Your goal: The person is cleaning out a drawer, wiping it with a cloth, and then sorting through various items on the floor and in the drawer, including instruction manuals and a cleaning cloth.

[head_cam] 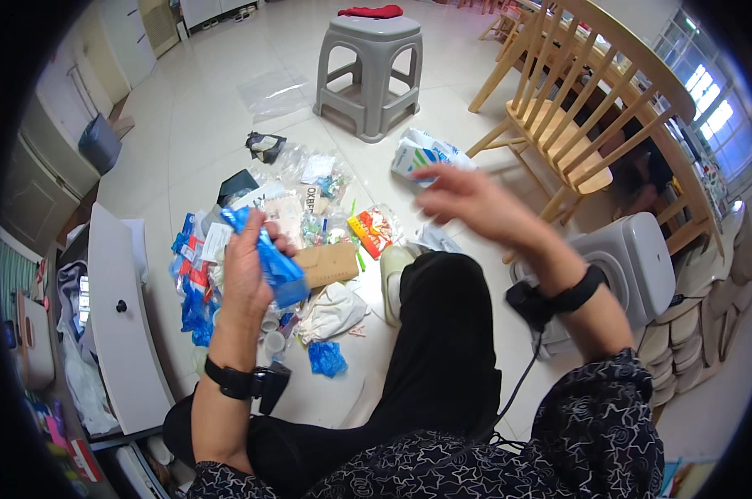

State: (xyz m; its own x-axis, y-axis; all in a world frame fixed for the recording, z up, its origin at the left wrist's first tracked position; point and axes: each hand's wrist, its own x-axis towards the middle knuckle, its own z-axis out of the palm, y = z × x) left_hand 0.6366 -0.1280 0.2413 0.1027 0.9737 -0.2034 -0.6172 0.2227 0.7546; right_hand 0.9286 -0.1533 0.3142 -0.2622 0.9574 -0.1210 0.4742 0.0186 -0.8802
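My left hand [248,265] grips a folded blue plastic bag [279,271] above a heap on the floor. My right hand [469,199] is raised and blurred, its fingers apart with nothing seen in them. Just beyond it a white plastic bag with blue and green print [422,153] lies on the tiles. In the heap are a brown paper envelope [329,265], a cream cloth pouch [332,312], a red and yellow packet [371,231] and crumpled blue plastic [195,312]. A small blue plastic piece [327,358] lies nearer to me.
A grey plastic stool [369,68] bears a red cloth [371,11]. On the right stand a wooden chair [563,143] and a white appliance [644,268] beside stacked slippers [675,343]. An open drawer [123,324] juts out on my left. A clear plastic sheet [273,93] lies farther off.
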